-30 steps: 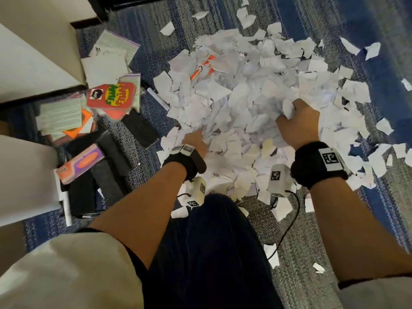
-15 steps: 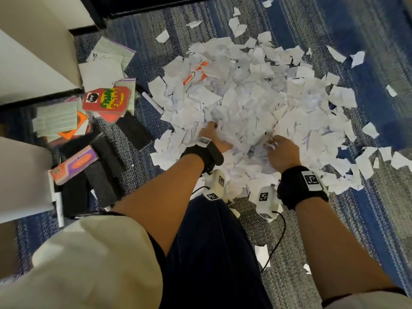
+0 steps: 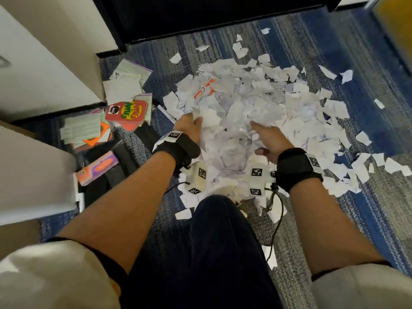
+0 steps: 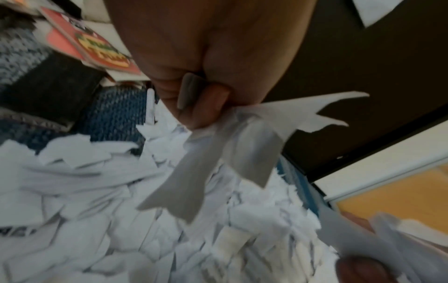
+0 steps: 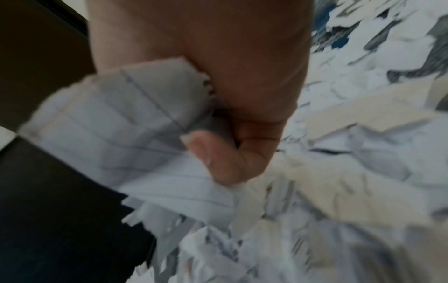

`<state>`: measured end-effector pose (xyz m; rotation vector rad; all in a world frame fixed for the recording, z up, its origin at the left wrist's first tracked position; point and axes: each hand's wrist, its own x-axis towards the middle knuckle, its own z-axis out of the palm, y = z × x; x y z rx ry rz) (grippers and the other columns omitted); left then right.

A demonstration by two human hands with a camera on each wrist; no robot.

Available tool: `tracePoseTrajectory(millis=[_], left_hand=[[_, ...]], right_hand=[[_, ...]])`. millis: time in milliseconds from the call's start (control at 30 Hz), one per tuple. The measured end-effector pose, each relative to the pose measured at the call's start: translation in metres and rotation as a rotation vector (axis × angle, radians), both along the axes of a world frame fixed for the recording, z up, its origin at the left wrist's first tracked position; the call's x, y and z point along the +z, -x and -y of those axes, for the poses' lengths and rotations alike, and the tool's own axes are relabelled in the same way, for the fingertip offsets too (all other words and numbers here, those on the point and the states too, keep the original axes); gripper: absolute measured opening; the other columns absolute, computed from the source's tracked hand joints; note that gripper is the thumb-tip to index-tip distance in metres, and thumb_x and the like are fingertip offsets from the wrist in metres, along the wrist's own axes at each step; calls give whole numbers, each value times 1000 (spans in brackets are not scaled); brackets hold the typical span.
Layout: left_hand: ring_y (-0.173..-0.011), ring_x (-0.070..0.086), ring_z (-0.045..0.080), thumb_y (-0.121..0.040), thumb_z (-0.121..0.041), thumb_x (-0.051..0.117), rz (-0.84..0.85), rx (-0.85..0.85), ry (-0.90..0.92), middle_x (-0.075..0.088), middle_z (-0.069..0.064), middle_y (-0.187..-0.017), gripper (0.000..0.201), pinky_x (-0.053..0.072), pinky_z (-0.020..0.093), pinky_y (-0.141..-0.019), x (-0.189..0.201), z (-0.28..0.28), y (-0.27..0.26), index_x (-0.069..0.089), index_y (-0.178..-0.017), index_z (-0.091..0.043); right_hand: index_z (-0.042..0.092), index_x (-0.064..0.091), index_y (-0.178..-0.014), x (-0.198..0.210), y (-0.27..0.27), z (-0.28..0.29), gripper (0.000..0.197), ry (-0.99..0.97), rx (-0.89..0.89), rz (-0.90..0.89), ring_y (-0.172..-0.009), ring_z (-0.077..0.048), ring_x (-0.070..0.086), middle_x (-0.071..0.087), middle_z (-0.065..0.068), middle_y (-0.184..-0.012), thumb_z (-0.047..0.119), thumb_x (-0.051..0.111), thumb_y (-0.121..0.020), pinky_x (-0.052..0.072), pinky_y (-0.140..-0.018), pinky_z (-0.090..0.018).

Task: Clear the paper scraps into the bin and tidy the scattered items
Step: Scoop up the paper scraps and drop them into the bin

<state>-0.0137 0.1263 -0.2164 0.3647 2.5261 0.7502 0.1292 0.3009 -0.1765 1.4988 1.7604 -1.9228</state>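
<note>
Over on my left, against the white cabinet wall (image 3: pixel 44 70), the scattered bits lie on the blue and grey patterned carpet (image 3: pixel 379 219): a small purple and orange cardboard box (image 3: pixel 97 167), pale printed paper sheets (image 3: pixel 81 129), and a red rounded card with green and yellow lettering (image 3: pixel 127 112), all bunched close together beside flat black pieces (image 3: pixel 107 186).

Now my left hand (image 3: pixel 189 128), black strap on the wrist, sits at the near left edge of the big heap of torn white paper scraps (image 3: pixel 256 112). Its fingers (image 4: pixel 201 99) are curled tight round a few torn strips that dangle above the pile.

Centre stage, that heap spreads wide across the carpet just in front of my dark-trousered knee (image 3: pixel 211 241), with an orange and white object (image 3: pixel 204 89) half buried near its far left side.

On to my right hand (image 3: pixel 269 137), in the middle of the heap, thumb (image 5: pixel 218 159) and fingers clenched on a wad of lined scraps.

Further right, loose scraps trail off, well apart from one another.
</note>
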Motion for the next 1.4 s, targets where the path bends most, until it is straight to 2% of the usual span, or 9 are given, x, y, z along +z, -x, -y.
tracePoseTrajectory(millis=[167,367,533,733,867,967,1100,1267,1400], left_hand=[[-117,53,41,-103,-32,43,-176,78,-89,58,27,-123,44,35,38,-89,72,65,17,55,-123,5],[-105,59,38,-101,-30,46,-304,338,-302,65,25,-111,39,44,39,-85,145,190,41,60,-111,5],[-97,63,35,-99,-29,46,-379,595,-413,67,23,-102,37,49,38,-81,180,322,47,63,-104,4],[-92,66,38,-98,-29,49,-358,887,-498,68,26,-101,37,54,40,-80,182,448,37,63,-102,4],[-93,67,35,-96,-32,48,-258,944,-582,70,17,-104,32,56,49,-85,170,478,30,64,-109,-7],[-94,66,36,-89,-35,47,-183,923,-586,69,17,-105,37,55,55,-84,161,484,31,63,-110,-9],[-101,64,32,-94,-22,49,-152,861,-562,68,13,-112,30,52,46,-92,169,479,26,62,-118,-10],[-115,57,27,-86,-18,54,-191,769,-508,60,8,-125,38,44,35,-100,171,475,20,62,-123,-16],[-120,54,18,-93,-16,52,-203,741,-516,59,1,-132,30,37,19,-92,171,475,20,64,-121,-19]], right_hand=[[18,58,-126,63,46,66,34,-30,75,-158,-90,-15,58,56,-8,-126,36,59,-97,46,-63,-27],[12,44,-133,129,100,172,45,-41,189,-300,-74,-15,53,51,-1,-108,35,59,-97,36,-45,-23],[14,60,-103,165,139,280,20,16,343,-419,-51,-12,59,64,-8,-87,33,58,-98,32,-36,-22],[11,60,-103,180,176,406,21,28,544,-468,-57,-17,62,65,-6,-78,31,60,-97,37,-42,-22],[12,61,-94,168,189,459,19,75,679,-448,-72,-27,67,70,-22,-103,31,58,-97,44,-48,-23],[10,61,-87,162,190,483,21,51,760,-418,-67,-27,67,70,-24,-96,27,55,-99,45,-51,-25],[13,62,-106,157,200,500,13,-47,857,-383,-87,-26,65,66,-13,-107,20,55,-98,54,-67,-31],[19,35,-144,163,207,509,49,-23,923,-317,-76,-18,61,58,-7,-102,13,54,-99,60,-80,-42],[16,50,-139,163,211,502,47,-25,946,-293,-105,-22,53,53,-8,-125,2,53,-94,57,-85,-35]])
